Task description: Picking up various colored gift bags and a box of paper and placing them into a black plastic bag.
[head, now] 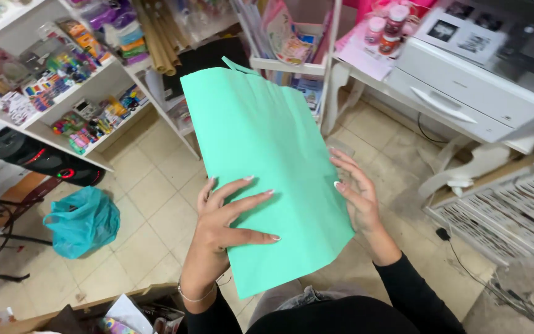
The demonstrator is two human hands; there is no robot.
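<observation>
Fingers of your left hand (224,216) lie spread flat on the green paper sheet (267,173), while your right hand (356,198) cups its right edge, fingers open. Its long axis runs up and slightly left, away from you. Beyond it lies open tiled floor (149,204), a teal bag (81,222) left, shelves (94,93) behind, and a printer (471,80) right.

The large mint-green paper sheet (261,167) looks matt and smooth, faintly creased. The floor of beige tiles (149,192) is dull and scuffed. A teal plastic bag (81,221) is crinkled and slightly glossy. The white printer (471,93) has smooth plastic casing.
</observation>
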